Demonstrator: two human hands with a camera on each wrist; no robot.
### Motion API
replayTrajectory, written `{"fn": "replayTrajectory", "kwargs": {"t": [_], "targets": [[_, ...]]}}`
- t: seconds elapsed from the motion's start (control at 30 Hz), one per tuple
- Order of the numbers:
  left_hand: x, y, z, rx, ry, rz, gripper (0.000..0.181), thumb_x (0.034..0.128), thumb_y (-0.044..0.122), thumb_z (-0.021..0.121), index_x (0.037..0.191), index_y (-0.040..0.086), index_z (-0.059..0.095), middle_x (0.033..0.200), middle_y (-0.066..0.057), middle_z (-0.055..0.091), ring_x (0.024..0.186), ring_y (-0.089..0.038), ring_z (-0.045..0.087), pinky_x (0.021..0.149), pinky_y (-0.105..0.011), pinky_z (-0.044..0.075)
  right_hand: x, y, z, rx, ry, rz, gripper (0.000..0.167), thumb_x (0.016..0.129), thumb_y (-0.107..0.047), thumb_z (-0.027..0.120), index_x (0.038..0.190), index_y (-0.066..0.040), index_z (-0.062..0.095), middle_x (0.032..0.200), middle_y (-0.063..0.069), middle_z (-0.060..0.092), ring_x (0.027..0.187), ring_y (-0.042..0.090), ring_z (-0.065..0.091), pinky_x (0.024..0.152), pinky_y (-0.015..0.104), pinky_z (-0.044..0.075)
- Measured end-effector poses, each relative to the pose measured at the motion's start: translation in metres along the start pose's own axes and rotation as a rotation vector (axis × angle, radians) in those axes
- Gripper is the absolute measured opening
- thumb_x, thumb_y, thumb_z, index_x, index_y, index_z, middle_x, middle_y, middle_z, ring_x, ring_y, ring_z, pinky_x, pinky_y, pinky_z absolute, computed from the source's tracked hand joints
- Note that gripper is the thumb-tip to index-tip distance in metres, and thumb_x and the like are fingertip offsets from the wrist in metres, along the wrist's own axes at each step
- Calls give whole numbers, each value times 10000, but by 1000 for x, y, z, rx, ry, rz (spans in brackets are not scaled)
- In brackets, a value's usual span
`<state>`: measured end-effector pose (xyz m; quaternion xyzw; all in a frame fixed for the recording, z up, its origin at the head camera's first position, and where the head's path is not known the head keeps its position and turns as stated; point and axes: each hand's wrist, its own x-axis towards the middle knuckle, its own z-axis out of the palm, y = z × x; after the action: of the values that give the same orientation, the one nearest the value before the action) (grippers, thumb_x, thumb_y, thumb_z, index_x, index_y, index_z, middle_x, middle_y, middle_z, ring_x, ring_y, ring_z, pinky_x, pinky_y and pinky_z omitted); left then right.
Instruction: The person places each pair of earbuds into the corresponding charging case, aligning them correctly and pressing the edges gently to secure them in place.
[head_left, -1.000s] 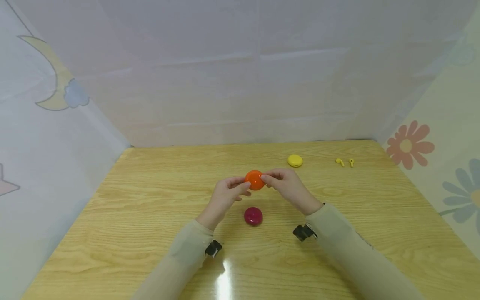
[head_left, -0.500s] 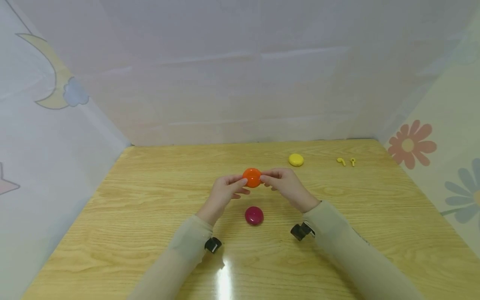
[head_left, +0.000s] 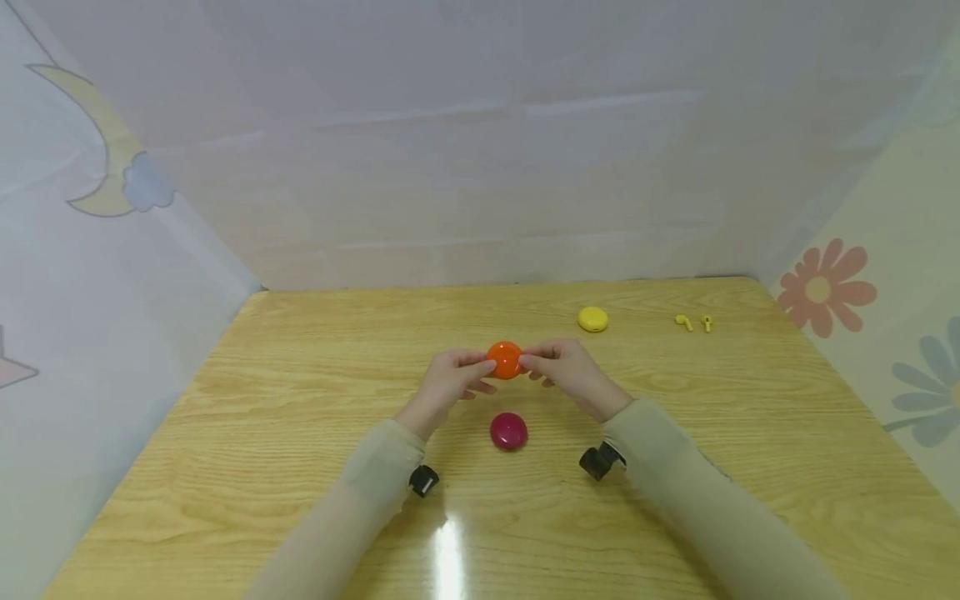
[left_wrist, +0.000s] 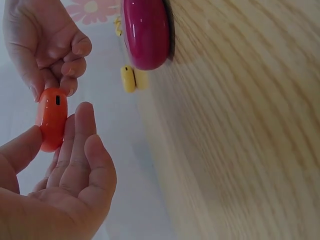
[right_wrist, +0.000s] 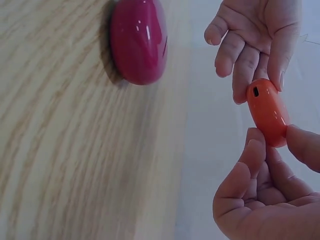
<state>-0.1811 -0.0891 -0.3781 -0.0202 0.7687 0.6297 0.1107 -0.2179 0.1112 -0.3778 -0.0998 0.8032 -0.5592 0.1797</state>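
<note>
Above the table, an orange earbud case [head_left: 505, 360] is pinched from both sides. My left hand [head_left: 447, 385] holds its left edge between thumb and fingers, the lower fingers spread away from it. On the opposite edge, my right hand [head_left: 572, 373] pinches with thumb and fingertips. A dark port shows on the rim of the orange case [left_wrist: 52, 120] in the left wrist view, and the lid looks closed. On the table just below the hands lies a magenta earbud case [head_left: 508, 432], also closed.
Toward the back right of the wooden table [head_left: 315, 333] lies a yellow earbud case [head_left: 592, 318]. Two yellow earbuds [head_left: 684, 322] lie farther right. Printed cloth walls [head_left: 480, 183] enclose the table's back and sides.
Both hands keep their pinch on the orange earbud case. It has shifted very slightly left, and its tilt has varied a little. The magenta case has stayed in place.
</note>
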Motion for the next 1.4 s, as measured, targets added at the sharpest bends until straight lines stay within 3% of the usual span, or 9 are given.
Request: {"fn": "replayTrajectory", "kwargs": {"t": [0.27, 0.43, 0.7, 1.17, 1.4], "targets": [[7, -6, -2, 38, -41, -88, 296, 965, 236, 615, 1156, 17, 670, 1068, -97, 713, 920, -280, 689, 878, -482, 485, 6, 8, 5, 3, 7, 52, 304, 980, -154, 588, 1149, 91, 647, 957, 108, 708, 765, 168, 552, 724, 320, 497], [11, -7, -3, 54, -50, -108, 326, 965, 237, 614, 1179, -4, 655, 1092, -114, 705, 932, -292, 688, 875, -465, 486, 10, 11, 6, -9, 17, 76, 303, 976, -166, 594, 1143, 79, 655, 971, 119, 711, 780, 175, 554, 713, 302, 491], [19, -10, -4, 75, -38, -145, 279, 954, 215, 626, 1116, -6, 673, 1071, -113, 708, 972, -309, 683, 857, -435, 492, 18, 12, 8, -36, -3, 129, 301, 974, -174, 598, 1145, 65, 663, 986, 116, 714, 789, 178, 544, 706, 288, 471], [30, -13, 0, 120, 11, -208, 214, 924, 176, 666, 1015, -15, 693, 993, -88, 713, 820, -257, 704, 616, -252, 467, 30, 17, 12, -87, 38, 169, 246, 947, -126, 619, 1069, 78, 686, 791, 45, 665, 661, 117, 545, 608, 225, 454], [33, -13, 3, 112, 21, -260, 195, 916, 149, 673, 991, -30, 679, 981, -152, 723, 775, -243, 692, 697, -329, 559, 34, 20, 13, -114, 6, 162, 205, 950, -85, 595, 995, 88, 697, 723, 40, 662, 605, 94, 535, 561, 199, 455]]}}
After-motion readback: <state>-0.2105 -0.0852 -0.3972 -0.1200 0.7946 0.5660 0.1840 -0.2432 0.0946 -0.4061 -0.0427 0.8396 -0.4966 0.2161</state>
